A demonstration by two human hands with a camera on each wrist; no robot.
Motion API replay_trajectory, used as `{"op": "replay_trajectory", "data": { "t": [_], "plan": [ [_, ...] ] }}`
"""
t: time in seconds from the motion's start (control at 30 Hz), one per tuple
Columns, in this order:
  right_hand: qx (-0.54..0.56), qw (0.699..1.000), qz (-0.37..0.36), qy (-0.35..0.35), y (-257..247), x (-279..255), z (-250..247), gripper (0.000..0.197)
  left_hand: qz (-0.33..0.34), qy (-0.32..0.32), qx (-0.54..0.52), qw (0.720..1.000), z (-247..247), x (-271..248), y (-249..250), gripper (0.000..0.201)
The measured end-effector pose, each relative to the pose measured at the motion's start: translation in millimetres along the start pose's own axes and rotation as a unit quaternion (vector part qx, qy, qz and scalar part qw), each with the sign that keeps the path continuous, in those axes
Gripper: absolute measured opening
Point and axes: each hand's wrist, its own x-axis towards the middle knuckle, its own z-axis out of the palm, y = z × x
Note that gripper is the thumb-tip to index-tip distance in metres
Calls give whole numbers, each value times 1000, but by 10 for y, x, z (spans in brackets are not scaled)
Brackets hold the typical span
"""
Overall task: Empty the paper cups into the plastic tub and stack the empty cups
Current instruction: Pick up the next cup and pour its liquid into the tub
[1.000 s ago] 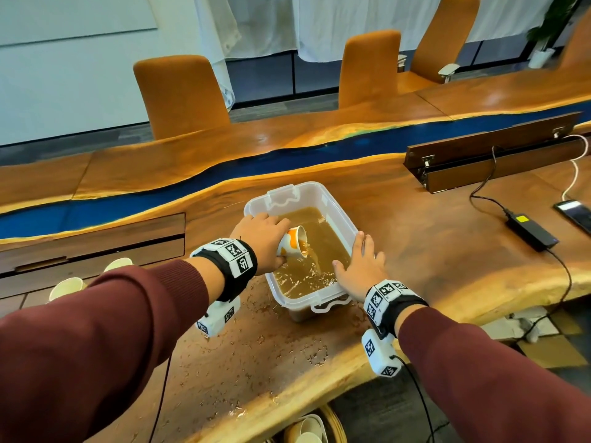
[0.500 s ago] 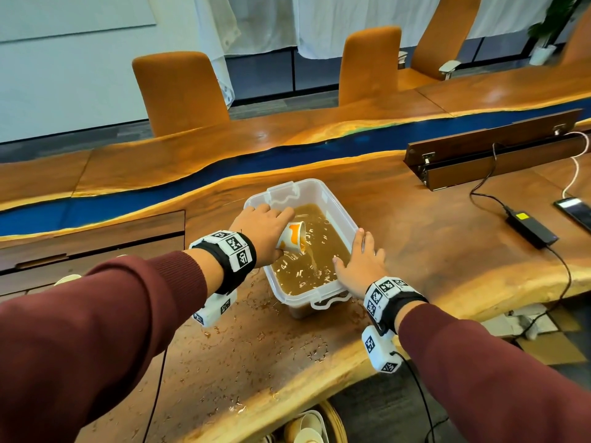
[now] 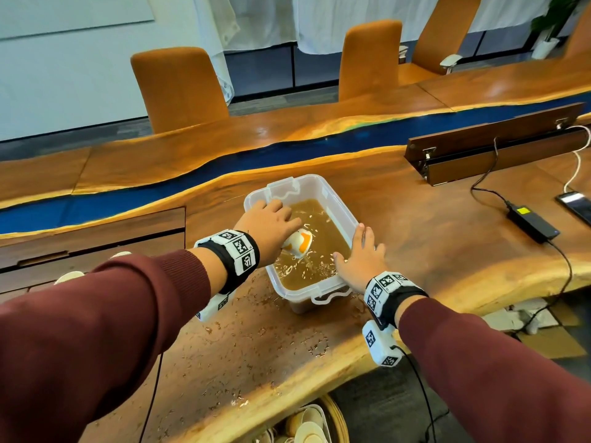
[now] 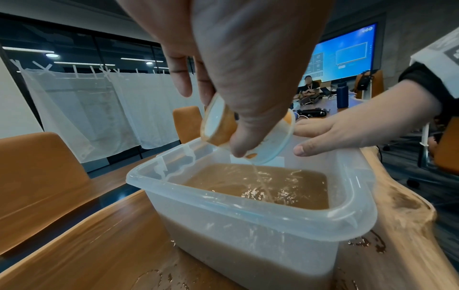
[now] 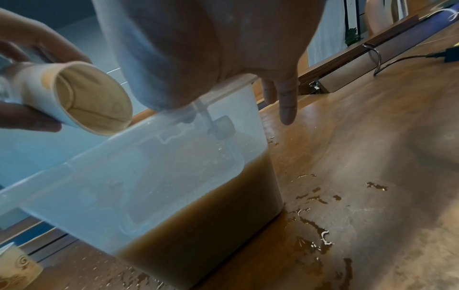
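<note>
A clear plastic tub [image 3: 336, 199] stands on the wooden table, about half full of brown liquid. My left hand [image 3: 276, 223] grips a white and orange paper cup [image 3: 299, 243] over the tub's middle. In the left wrist view the cup [image 4: 217, 125] is tipped mouth-down and a thin stream [image 4: 261, 180] runs into the liquid. The right wrist view looks into the cup's [image 5: 84, 98] stained inside. My right hand [image 3: 358, 260] lies flat with straight fingers on the tub's near right rim [image 4: 342, 213].
Two more paper cups [image 3: 68, 277] stand at the table's left, partly behind my sleeve. Brown splashes [image 3: 256, 330] cover the wood near the tub. A power adapter [image 3: 531, 223], phone [image 3: 575, 206] and raised cable flap [image 3: 495, 145] sit right. A basket of cups [image 3: 307, 426] is below the table edge.
My left hand has tipped the cup further, from sideways to mouth-down, and the pour has thinned to a trickle. My right hand has stayed on the tub's rim.
</note>
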Motion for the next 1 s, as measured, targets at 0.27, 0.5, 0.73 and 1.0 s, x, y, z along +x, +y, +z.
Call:
{"op": "replay_trajectory", "data": {
  "t": [0.27, 0.5, 0.73, 1.0],
  "plan": [
    [8, 1000, -4, 0, -3, -8, -17, 91, -44, -18, -64, 997, 210, -112, 181, 61],
    [14, 1000, -9, -1, 6, -29, -15, 92, -257, -3, -376, 890, 425, -405, 298, 64],
    [27, 1000, 4, -16, -140, -169, -160, 91, -344, 32, -493, 798, 500, -954, 480, 52],
    [247, 936, -213, -132, -881, -941, 29, 23, -383, 21, -524, 760, 789, -1736, 834, 50]
  ]
}}
